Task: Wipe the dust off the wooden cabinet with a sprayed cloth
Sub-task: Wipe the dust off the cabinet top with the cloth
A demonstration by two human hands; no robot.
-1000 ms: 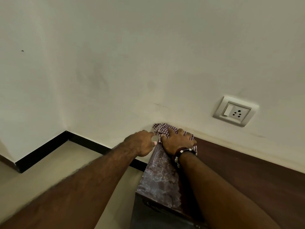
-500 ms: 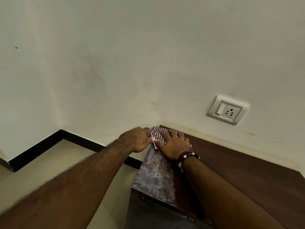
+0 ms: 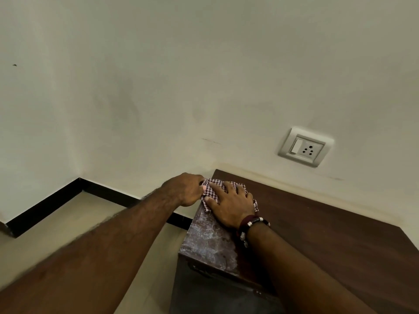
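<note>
The right hand (image 3: 230, 203) presses flat, fingers spread, on the red-checked cloth (image 3: 217, 185) atop the dusty brown wooden cabinet (image 3: 317, 227); the left hand (image 3: 184, 189) pinches the cloth's edge.

Checked cloth (image 3: 226, 189) atop wooden cabinet (image 3: 317, 227)

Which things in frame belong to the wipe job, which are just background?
Job: checked cloth, wooden cabinet, right hand flat on the cloth, left hand at the cloth's left edge.
Background: wall socket, black skirting, bracelet.
</note>
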